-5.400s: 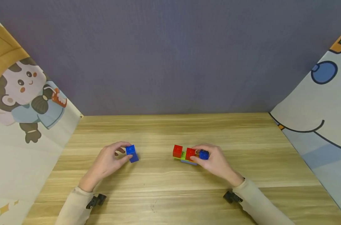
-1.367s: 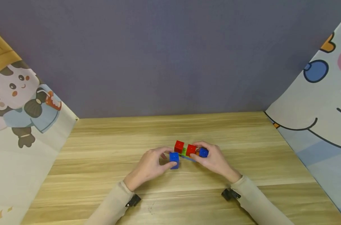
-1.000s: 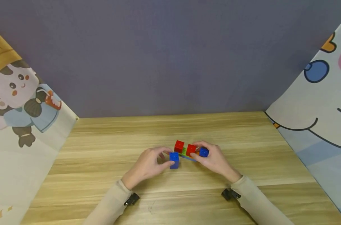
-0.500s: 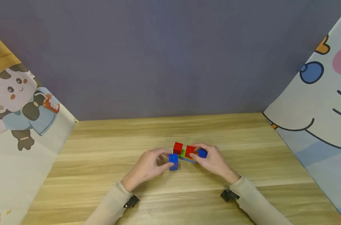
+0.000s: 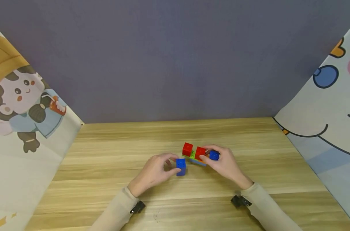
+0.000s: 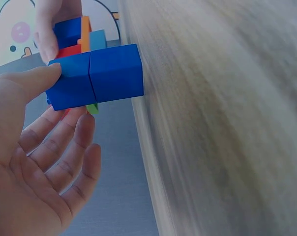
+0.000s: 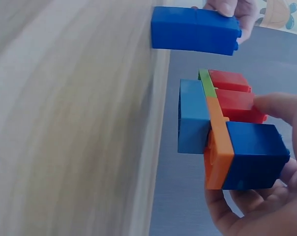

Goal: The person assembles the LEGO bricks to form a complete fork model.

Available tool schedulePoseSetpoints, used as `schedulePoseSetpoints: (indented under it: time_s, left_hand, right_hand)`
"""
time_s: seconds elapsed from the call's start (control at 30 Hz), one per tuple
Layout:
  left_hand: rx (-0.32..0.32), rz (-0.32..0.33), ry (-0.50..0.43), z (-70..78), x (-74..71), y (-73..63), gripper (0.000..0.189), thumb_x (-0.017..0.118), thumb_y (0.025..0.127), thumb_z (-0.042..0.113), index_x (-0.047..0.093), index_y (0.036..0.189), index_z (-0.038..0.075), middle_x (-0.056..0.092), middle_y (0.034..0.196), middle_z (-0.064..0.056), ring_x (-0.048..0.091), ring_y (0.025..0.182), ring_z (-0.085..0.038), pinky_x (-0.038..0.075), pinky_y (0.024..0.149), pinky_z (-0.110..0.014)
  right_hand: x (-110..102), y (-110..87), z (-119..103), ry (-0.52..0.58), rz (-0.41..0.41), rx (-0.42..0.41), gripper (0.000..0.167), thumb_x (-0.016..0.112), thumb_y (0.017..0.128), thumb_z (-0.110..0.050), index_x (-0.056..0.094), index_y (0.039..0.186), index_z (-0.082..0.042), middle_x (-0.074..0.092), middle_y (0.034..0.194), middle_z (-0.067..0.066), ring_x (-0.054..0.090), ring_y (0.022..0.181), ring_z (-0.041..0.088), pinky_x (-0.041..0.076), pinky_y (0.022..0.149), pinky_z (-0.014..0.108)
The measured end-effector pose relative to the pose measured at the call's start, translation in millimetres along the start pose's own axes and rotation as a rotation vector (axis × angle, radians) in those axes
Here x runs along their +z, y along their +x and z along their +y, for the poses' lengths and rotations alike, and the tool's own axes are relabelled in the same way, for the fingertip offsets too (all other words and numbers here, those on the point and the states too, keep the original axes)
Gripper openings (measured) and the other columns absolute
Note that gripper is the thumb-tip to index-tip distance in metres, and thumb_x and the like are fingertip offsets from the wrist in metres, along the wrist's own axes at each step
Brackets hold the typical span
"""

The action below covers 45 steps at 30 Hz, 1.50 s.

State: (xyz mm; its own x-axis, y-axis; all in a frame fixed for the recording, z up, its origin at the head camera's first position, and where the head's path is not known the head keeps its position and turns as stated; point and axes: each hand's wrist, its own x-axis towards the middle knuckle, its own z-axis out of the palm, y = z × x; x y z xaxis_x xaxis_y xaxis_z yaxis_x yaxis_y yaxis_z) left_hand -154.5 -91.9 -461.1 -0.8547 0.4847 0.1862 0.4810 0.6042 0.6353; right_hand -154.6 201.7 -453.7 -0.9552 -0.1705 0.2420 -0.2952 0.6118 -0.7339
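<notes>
My left hand [image 5: 156, 171] pinches a stack of two joined blue building blocks [image 6: 116, 73] between thumb and fingers, its other fingers loosely spread below in the left wrist view. The stack stands upright, close to the tabletop. Just to its right, my right hand [image 5: 225, 163] grips a building-block assembly [image 7: 220, 142] by a red block [image 7: 239, 104]. That assembly has a green plate [image 7: 206, 82] and an orange plate [image 7: 220, 157] in a row, with red blocks and a dark blue block [image 7: 256, 155] on top and a light blue block [image 7: 193, 115] underneath. A small gap separates stack and assembly.
Both hands work over the middle of a wood-grain table [image 5: 120, 138]. A grey wall panel [image 5: 175, 64] rises behind it, and cartoon-printed side panels [image 5: 39, 106] flank it. Each wrist carries a small black camera [image 5: 138, 207].
Over several seconds my left hand has carried the blue stack rightward, close in front of the assembly's left end. Within the last second both hands have stayed nearly still.
</notes>
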Motion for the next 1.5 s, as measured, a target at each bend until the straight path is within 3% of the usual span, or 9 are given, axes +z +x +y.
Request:
schedulePoseSetpoints:
  time_s: [0.2, 0.6, 0.9, 1.3, 1.5]
  left_hand:
    - [0.011, 0.009, -0.005, 1.9, 0.0, -0.3, 0.038, 0.083, 0.094, 0.037, 0.076, 0.126, 0.017, 0.080, 0.114, 0.003, 0.072, 0.092, -0.007, 0.056, 0.079, -0.027]
    - [-0.003, 0.003, -0.010, 4.4, 0.3, -2.7, 0.039, 0.082, 0.095, 0.037, 0.075, 0.127, 0.018, 0.080, 0.116, 0.004, 0.072, 0.094, -0.008, 0.057, 0.080, -0.027]
    - [0.005, 0.002, -0.019, 3.7, 0.8, -3.1, 0.037, 0.082, 0.095, 0.036, 0.075, 0.126, 0.017, 0.080, 0.117, 0.004, 0.072, 0.095, -0.009, 0.058, 0.082, -0.028]
    - [0.005, 0.005, -0.012, 2.5, 1.2, -4.0, 0.032, 0.083, 0.094, 0.035, 0.076, 0.118, 0.014, 0.081, 0.113, -0.001, 0.073, 0.092, -0.012, 0.059, 0.080, -0.028]
    - [0.006, -0.003, -0.015, 2.0, 2.9, -3.3, 0.039, 0.083, 0.094, 0.036, 0.073, 0.127, 0.018, 0.081, 0.112, -0.001, 0.073, 0.092, -0.012, 0.059, 0.079, -0.027]
  right_hand:
    - [-8, -0.1, -7, 0.026, 0.015, 0.001, 0.034, 0.086, 0.091, -0.026, 0.078, 0.123, -0.016, 0.079, 0.101, 0.003, 0.063, 0.063, 0.008, 0.050, 0.052, 0.027]
    - [-16, 1.7, -22, 0.062, 0.004, 0.016, 0.033, 0.085, 0.092, -0.022, 0.078, 0.123, -0.012, 0.078, 0.103, 0.009, 0.067, 0.071, 0.011, 0.057, 0.059, 0.026]
    - [-18, 4.8, -32, 0.071, 0.001, -0.012, 0.033, 0.085, 0.093, -0.023, 0.078, 0.123, -0.012, 0.080, 0.106, 0.008, 0.073, 0.086, 0.017, 0.060, 0.069, 0.025]
    - [-12, 8.7, -44, 0.126, -0.043, -0.104, 0.034, 0.085, 0.093, -0.020, 0.077, 0.125, -0.013, 0.079, 0.107, 0.007, 0.072, 0.088, 0.016, 0.061, 0.071, 0.027]
    - [-9, 9.3, -47, 0.142, -0.077, -0.113, 0.033, 0.084, 0.094, -0.020, 0.077, 0.125, -0.014, 0.080, 0.112, 0.008, 0.073, 0.091, 0.016, 0.061, 0.073, 0.027]
